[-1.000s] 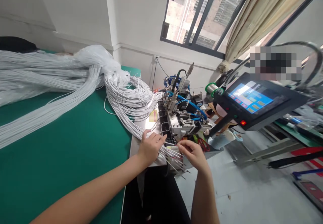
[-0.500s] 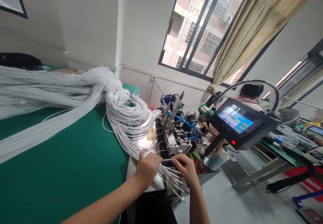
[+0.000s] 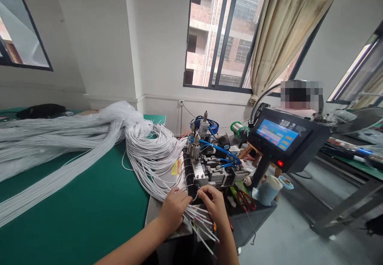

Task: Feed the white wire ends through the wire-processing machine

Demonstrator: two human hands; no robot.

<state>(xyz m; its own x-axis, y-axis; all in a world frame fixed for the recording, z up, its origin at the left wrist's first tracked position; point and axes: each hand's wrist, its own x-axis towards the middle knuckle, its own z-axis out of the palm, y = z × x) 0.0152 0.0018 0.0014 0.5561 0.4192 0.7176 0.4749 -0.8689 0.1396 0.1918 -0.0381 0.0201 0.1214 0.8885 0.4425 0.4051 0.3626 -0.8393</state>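
A thick bundle of white cables (image 3: 143, 173) sweeps down from the green table toward me, its loose ends fanned out below my hands. My left hand (image 3: 176, 208) is wrapped over this bundle close to the ends. Just to its right, my right hand (image 3: 213, 202) pinches a single white cable (image 3: 196, 195) between thumb and fingertips. That cable reaches the front corner of a metal machine (image 3: 199, 171) with blue air tubes. My fingers partly hide the cable's tip. Several other cables curve from the bundle into the machine's black left side.
A touchscreen control box (image 3: 275, 135) stands right of the machine, before a co-worker (image 3: 299, 95). Red-handled scissors (image 3: 247, 201) and a blue roll (image 3: 267, 191) lie nearby. A wire spool (image 3: 238, 128) sits behind. The green table (image 3: 74, 213) fills the left.
The view has levelled and turned slightly. My right hand has moved a little left, closer to my left hand, and the pinched cable now bends instead of lying straight between them.
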